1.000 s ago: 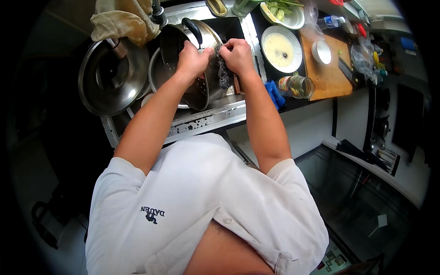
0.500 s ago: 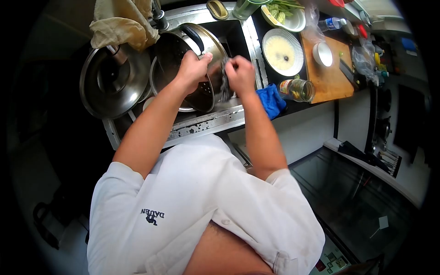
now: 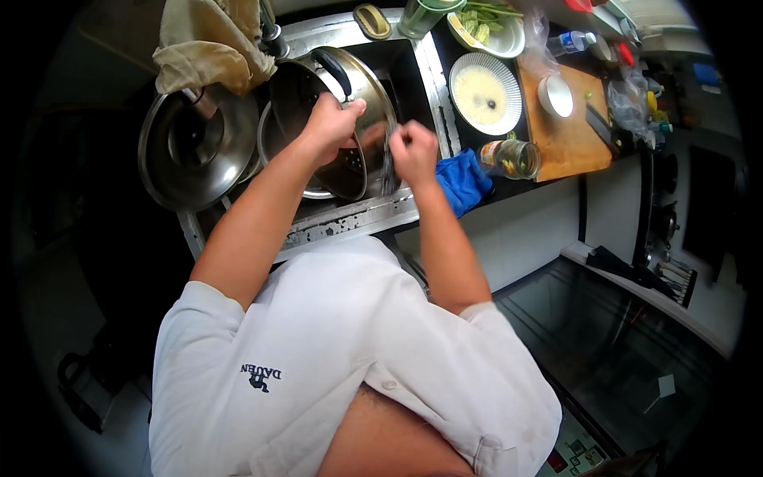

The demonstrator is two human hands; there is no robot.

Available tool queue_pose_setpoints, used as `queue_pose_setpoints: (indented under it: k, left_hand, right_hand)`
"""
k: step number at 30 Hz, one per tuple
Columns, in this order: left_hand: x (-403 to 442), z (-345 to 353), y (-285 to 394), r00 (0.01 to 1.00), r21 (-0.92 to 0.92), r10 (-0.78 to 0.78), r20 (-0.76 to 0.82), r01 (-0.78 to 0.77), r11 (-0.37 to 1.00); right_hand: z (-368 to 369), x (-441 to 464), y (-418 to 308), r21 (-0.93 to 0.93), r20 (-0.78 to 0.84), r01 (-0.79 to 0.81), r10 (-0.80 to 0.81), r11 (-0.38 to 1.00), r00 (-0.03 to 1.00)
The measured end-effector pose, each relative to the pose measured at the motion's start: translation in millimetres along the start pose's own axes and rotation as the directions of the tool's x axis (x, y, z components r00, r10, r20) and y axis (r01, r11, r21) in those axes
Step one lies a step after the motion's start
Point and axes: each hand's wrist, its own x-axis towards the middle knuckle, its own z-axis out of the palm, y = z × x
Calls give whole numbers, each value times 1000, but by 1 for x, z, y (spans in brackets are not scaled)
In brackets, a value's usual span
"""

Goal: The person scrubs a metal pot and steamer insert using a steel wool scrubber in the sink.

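Note:
In the sink a stainless steel steamer pot [image 3: 359,71] with holes in its base is tipped on its side, its black handle [image 3: 332,70] upward. My left hand [image 3: 330,131] is closed on the pot's rim, below that handle. At the pot's outer side my right hand [image 3: 413,151] is curled into a fist. A blurred silvery streak [image 3: 388,168] runs beside its fingers; what the fist holds is too smeared to name. Another steel vessel [image 3: 270,131] lies partly hidden behind the steamer.
A large steel lid [image 3: 195,151] stands left of the sink [image 3: 350,222], under a hanging beige cloth [image 3: 207,48]. On the right are a ribbed plate [image 3: 486,94] with pale liquid, a blue cloth [image 3: 462,181], a glass jar [image 3: 513,157] and a cutting board [image 3: 572,147] with a white bowl [image 3: 555,95].
My right hand has moved down along the pot's side, towards the sink's front edge. My left hand keeps its hold, and the pot has barely shifted.

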Motion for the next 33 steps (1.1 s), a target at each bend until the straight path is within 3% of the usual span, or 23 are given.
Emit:
queue_pose_setpoints:
  k: [5, 7, 9, 13, 15, 19, 21, 25, 28, 31, 33]
  left_hand:
    - [-5, -3, 5, 997, -70, 19, 79, -14, 997]
    - [-3, -3, 3, 999, 7, -4, 42, 4, 1000]
    - [4, -1, -9, 999, 18, -4, 39, 3, 1000]
    - [1, 3, -4, 996, -42, -44, 78, 47, 998]
    - [-4, 4, 1, 998, -29, -46, 38, 47, 998]
    - [-11, -2, 17, 995, -35, -83, 52, 85, 996]
    - [-8, -4, 13, 995, -3, -67, 77, 67, 998]
    - [-8, -1, 14, 993, -25, -86, 78, 88, 996]
    - [-8, 1, 12, 996, -40, -78, 39, 79, 996]
    - [-8, 2, 17, 995, -55, -85, 48, 88, 995]
    - [-8, -2, 18, 998, -72, -42, 55, 46, 996]
  right_hand:
    - [10, 67, -22, -126, 110, 26, -12, 992, 994]
    - [3, 39, -15, 4, 74, -19, 18, 1000, 997]
    - [-1, -2, -4, 2, 49, -135, 134, 991, 990]
    - [1, -85, 44, -105, 135, -59, 73, 993, 988]
    - [9, -97, 44, 25, 66, -130, 128, 991, 990]
    - [11, -61, 25, 81, -135, -41, 51, 996, 990]
    - [6, -36, 18, 60, -127, 74, -66, 995, 990]
    - [-3, -10, 0, 97, -126, 123, -111, 988, 986]
    - [5, -43, 25, 65, -125, 71, -63, 995, 990]
    - [11, -99, 57, -85, 7, -53, 53, 995, 999]
    - [12, -93, 66, -86, -27, -133, 131, 987, 991]
